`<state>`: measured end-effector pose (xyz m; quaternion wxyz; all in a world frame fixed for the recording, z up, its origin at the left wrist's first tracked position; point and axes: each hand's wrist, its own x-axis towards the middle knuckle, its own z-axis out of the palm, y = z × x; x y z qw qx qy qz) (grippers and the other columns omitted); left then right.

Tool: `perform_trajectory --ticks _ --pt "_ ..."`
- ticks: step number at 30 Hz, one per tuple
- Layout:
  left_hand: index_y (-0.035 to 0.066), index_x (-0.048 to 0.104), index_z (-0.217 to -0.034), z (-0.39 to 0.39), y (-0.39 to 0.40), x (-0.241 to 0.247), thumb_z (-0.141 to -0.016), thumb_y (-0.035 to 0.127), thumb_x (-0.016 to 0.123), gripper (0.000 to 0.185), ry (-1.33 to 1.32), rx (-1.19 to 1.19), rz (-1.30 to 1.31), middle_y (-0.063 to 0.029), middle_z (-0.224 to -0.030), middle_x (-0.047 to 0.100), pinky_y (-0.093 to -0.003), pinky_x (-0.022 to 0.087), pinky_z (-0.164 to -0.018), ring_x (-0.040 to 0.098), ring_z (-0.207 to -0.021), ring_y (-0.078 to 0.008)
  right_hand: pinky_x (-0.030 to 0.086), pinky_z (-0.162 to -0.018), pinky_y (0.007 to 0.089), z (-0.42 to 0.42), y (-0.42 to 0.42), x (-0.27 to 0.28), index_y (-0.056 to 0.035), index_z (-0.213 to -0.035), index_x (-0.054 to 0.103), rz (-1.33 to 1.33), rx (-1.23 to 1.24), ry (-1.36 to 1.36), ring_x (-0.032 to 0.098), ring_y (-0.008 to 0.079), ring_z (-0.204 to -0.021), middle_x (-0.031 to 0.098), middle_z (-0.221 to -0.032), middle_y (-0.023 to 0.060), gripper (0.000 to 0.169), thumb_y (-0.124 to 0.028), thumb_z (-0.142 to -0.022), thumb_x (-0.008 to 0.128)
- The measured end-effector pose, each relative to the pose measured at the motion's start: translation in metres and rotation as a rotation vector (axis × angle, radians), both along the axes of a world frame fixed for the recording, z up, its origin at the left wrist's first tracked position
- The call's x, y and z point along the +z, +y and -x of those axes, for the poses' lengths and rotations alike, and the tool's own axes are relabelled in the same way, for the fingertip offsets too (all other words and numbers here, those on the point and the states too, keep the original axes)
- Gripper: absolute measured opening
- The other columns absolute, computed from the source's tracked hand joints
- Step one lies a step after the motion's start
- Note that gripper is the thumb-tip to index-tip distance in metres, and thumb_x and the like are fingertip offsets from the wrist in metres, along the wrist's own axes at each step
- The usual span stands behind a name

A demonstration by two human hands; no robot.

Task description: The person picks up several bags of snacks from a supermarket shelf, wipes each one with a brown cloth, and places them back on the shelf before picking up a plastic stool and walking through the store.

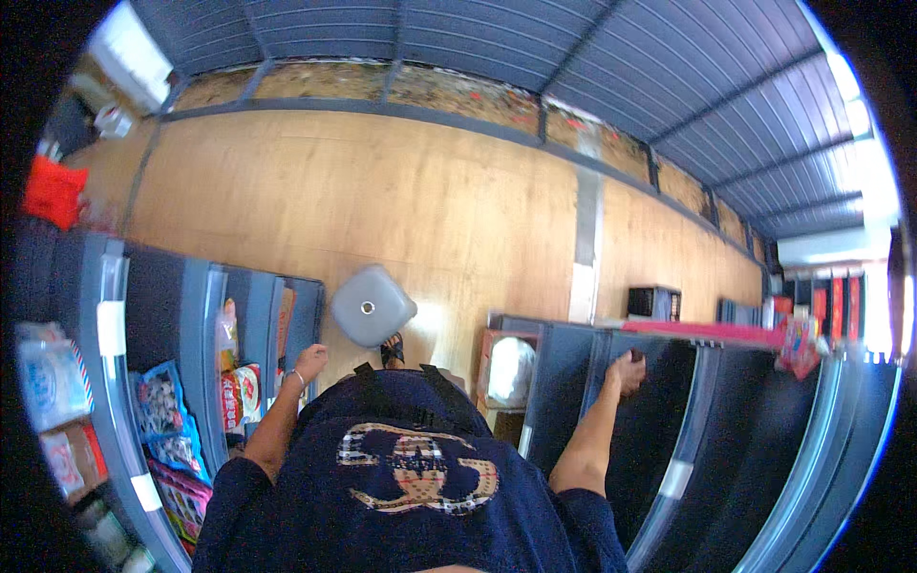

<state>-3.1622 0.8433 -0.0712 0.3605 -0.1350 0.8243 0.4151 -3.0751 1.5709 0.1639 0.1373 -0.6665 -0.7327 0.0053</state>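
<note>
My left hand (310, 362) hangs beside the stocked metal shelf on the left, its fingers loosely curled and nothing seen in it. Close to it stands a grey plastic stool (373, 305) with a hole in its seat. To the right, my right hand (627, 374) is over a dark shelf board (648, 437), its fingers curled around a small dark object (636, 354) that is too small to name. Packaged goods, among them a red and white food bag (241, 397) and blue bags (170, 408), lie on the left shelves.
Between the shelf units, a framed item (510, 369) with a shiny front stands upright. Wood-look floor (344, 179) runs up to a low rail along the corrugated metal wall (494, 43). A black crate (654, 303) sits behind the right shelf. A red bag (54, 192) is at far left.
</note>
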Motion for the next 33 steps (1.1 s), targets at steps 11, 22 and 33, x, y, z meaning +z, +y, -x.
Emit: perform_trajectory --ticks 11,22,33 --pt "0.002 0.065 -0.08 -0.013 -0.019 0.008 -0.078 0.023 0.054 0.024 0.249 -0.285 0.229 -0.0182 -0.083 0.063 -0.0468 0.047 -0.077 0.059 -0.087 -0.0358 0.052 -0.065 0.0399 0.069 -0.094 0.056 0.0027 -0.112 0.06 0.246 0.167 1.045 0.063 0.0282 -0.08 0.064 -0.099 0.02 0.043 -0.034 -0.09 0.054" --pt "0.004 0.063 -0.105 0.067 0.148 0.039 -0.082 0.025 0.059 0.031 0.104 0.438 0.018 -0.0117 -0.084 0.066 -0.0368 0.051 -0.067 0.064 -0.073 -0.0226 0.05 -0.076 0.0411 0.297 -0.159 -0.073 0.0023 -0.11 0.061 0.927 1.298 -0.171 0.064 0.0336 -0.089 0.066 -0.097 0.0227 0.053 -0.044 -0.085 0.06" --pt "0.006 0.062 -0.11 0.062 0.214 -0.002 -0.082 0.022 0.059 0.032 -0.209 0.572 0.066 -0.0141 -0.095 0.067 -0.0355 0.05 -0.079 0.064 -0.087 -0.0271 0.049 -0.073 0.0369 0.295 -0.153 -0.183 0.0087 -0.107 0.061 1.495 0.865 -0.264 0.06 0.0256 -0.083 0.065 -0.094 0.0185 0.056 -0.044 -0.086 0.059"
